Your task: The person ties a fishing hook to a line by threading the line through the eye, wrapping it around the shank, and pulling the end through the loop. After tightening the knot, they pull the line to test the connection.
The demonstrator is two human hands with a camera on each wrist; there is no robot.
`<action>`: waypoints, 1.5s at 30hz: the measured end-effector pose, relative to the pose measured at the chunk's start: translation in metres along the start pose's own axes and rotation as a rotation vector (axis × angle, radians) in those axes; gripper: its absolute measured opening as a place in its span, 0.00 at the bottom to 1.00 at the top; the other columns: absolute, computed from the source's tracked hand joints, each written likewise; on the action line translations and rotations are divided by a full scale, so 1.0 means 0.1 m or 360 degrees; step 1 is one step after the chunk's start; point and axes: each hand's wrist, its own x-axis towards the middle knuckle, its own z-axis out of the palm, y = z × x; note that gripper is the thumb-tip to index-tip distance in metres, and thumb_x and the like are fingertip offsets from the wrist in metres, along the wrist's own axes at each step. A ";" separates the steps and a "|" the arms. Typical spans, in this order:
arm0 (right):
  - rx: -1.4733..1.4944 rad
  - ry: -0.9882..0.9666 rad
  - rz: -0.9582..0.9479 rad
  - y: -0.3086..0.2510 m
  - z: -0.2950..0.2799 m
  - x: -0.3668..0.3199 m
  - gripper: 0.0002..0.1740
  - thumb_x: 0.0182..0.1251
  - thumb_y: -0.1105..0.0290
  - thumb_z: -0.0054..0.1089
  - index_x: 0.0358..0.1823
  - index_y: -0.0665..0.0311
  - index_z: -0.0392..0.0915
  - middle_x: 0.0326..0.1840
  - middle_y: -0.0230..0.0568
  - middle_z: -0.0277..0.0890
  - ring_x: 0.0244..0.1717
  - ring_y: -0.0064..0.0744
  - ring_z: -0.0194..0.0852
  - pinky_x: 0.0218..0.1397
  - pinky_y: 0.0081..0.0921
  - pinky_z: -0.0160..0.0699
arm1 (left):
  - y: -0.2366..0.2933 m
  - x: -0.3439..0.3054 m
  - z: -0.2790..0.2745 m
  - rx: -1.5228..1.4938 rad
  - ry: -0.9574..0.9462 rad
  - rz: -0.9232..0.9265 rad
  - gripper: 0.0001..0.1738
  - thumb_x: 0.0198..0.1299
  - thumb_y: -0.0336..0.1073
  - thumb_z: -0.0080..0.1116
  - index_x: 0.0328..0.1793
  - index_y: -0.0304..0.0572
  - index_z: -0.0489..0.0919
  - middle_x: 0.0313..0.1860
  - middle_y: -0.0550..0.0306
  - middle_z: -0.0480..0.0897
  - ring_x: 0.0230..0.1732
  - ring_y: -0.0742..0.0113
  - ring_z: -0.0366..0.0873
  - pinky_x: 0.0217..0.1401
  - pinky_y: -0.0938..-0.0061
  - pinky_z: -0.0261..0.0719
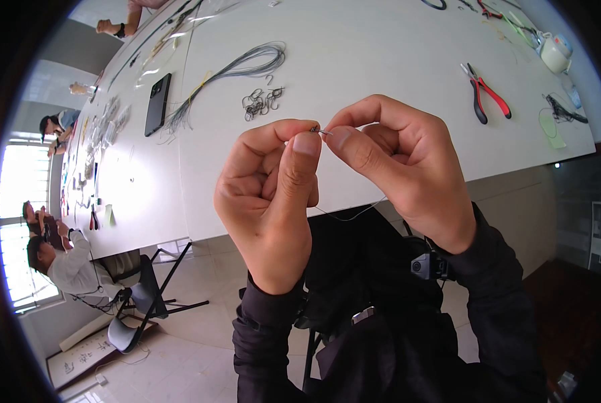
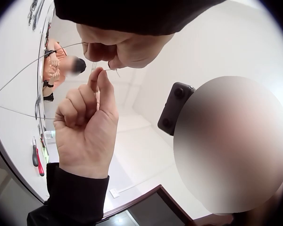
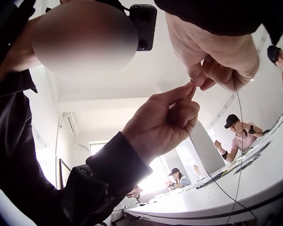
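In the head view the left hand [image 1: 273,195] pinches a small dark metal piece [image 1: 314,129], probably a hook, between thumb and forefinger. Close beside it, the right hand [image 1: 408,168] pinches the piece's other end or a line at it; which one I cannot tell. A thin line [image 1: 351,218] hangs in a loop below both hands. The left wrist view shows the left hand [image 2: 127,47] above and the right hand [image 2: 87,127] below, fingertips almost touching, with the thin line [image 2: 16,75] looping out to the left. The remaining fingers of both hands are curled in.
On the white table [image 1: 381,60] lie a pile of dark hooks [image 1: 263,102], a bundle of grey lines [image 1: 233,70], a black phone [image 1: 157,104], red-handled pliers [image 1: 486,97] and a white bottle [image 1: 556,54]. Several people sit along the far left side.
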 end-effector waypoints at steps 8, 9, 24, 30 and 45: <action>0.0002 0.0025 -0.0040 0.01 0.02 -0.01 0.08 0.72 0.71 0.62 0.45 0.69 0.80 0.20 0.17 0.65 0.22 0.03 0.51 0.25 0.11 0.46 | -0.08 -0.06 -0.02 0.0118 -0.0055 0.0324 0.04 0.64 0.21 0.64 0.42 0.32 0.80 0.24 0.72 0.69 0.23 0.89 0.57 0.27 0.89 0.55; -0.0012 0.0021 -0.0039 0.01 0.02 -0.02 0.07 0.72 0.72 0.62 0.45 0.69 0.80 0.20 0.17 0.64 0.22 0.03 0.51 0.25 0.11 0.46 | -0.10 -0.06 -0.02 0.0143 -0.0069 0.0387 0.05 0.63 0.19 0.64 0.42 0.32 0.80 0.24 0.73 0.68 0.24 0.89 0.55 0.28 0.90 0.55; -0.1143 0.0302 -0.0961 0.02 0.07 -0.19 0.11 0.59 0.85 0.66 0.42 0.65 0.83 0.25 0.32 0.72 0.18 0.20 0.58 0.21 0.21 0.58 | -0.19 0.02 -0.12 0.0695 -0.0048 0.0691 0.05 0.58 0.19 0.68 0.38 0.35 0.83 0.22 0.71 0.66 0.21 0.85 0.54 0.24 0.86 0.53; -0.1174 0.0257 -0.1055 -0.03 0.04 -0.18 0.11 0.58 0.86 0.66 0.40 0.64 0.82 0.26 0.31 0.72 0.19 0.21 0.59 0.22 0.22 0.59 | -0.15 0.00 -0.13 0.0900 -0.0161 0.0705 0.06 0.57 0.20 0.69 0.38 0.37 0.84 0.22 0.67 0.71 0.20 0.82 0.57 0.22 0.83 0.56; -0.1121 0.0292 -0.0831 0.05 0.02 -0.30 0.11 0.61 0.85 0.65 0.43 0.64 0.83 0.30 0.32 0.80 0.18 0.14 0.58 0.21 0.17 0.54 | -0.09 0.00 -0.08 0.0947 -0.0045 0.0716 0.07 0.58 0.22 0.69 0.39 0.39 0.83 0.17 0.71 0.64 0.18 0.84 0.52 0.21 0.83 0.50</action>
